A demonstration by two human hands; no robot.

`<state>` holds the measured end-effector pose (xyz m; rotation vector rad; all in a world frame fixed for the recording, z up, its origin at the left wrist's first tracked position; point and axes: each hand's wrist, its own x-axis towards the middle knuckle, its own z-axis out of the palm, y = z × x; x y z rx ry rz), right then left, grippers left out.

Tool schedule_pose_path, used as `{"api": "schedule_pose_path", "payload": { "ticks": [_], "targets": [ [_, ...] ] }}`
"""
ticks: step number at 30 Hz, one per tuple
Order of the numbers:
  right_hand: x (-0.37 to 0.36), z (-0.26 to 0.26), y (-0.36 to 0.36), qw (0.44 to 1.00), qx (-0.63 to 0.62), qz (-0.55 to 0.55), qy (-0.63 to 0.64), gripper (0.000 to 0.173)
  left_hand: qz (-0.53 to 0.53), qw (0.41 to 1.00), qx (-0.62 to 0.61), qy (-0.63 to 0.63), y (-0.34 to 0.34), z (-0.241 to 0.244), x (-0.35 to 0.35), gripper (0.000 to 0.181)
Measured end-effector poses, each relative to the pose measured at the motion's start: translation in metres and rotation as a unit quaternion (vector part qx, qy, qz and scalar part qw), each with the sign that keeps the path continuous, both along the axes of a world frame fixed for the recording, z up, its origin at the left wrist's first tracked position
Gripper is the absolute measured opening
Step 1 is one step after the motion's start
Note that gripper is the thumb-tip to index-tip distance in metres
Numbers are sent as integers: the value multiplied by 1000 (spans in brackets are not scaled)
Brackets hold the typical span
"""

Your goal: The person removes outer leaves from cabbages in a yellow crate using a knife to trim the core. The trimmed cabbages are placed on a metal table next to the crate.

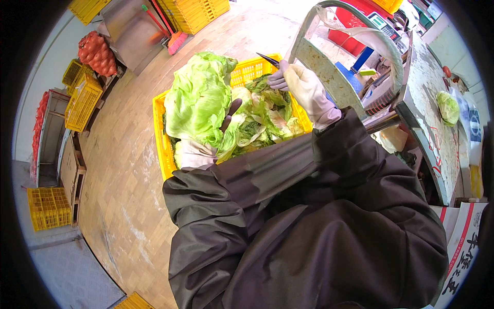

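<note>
A large head of iceberg lettuce (198, 98) rests in my gloved left hand (198, 152), whose darker fingertips show at its right side. My gloved right hand (305, 87) is closed around a small knife (268, 60); the dark pointed blade sticks out to the upper left and the handle is hidden in the fingers. Below both hands stands a yellow plastic crate (160, 135) holding loose lettuce leaves (266, 116), some of them wilted or browned. The blade is apart from the lettuce head.
A metal-framed chair (328, 69) stands just beyond my right hand. To the right is a worn table (428, 100) with a lettuce (448, 108) and plastic bags. Farther off are a digital scale (384, 26), a red mesh sack (97, 54), stacked yellow crates (193, 15) and a broom (177, 40).
</note>
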<state>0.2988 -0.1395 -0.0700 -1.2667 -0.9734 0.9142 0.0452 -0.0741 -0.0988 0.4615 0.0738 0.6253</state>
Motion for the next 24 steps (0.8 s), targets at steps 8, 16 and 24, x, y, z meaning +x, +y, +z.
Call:
{"api": "schedule_pose_path", "payload": {
  "ticks": [8, 16, 24],
  "targets": [
    [-22, 18, -14, 996, 85, 2, -35, 27, 30, 999, 18, 29, -10, 10, -9, 61],
    [-34, 55, -28, 968, 208, 88, -106, 25, 136, 971, 44, 190, -14, 31, -3, 51],
    [-54, 81, -21, 894, 309, 100, -309, 32, 172, 909, 253, 283, -19, 59, 21, 47]
  ]
}}
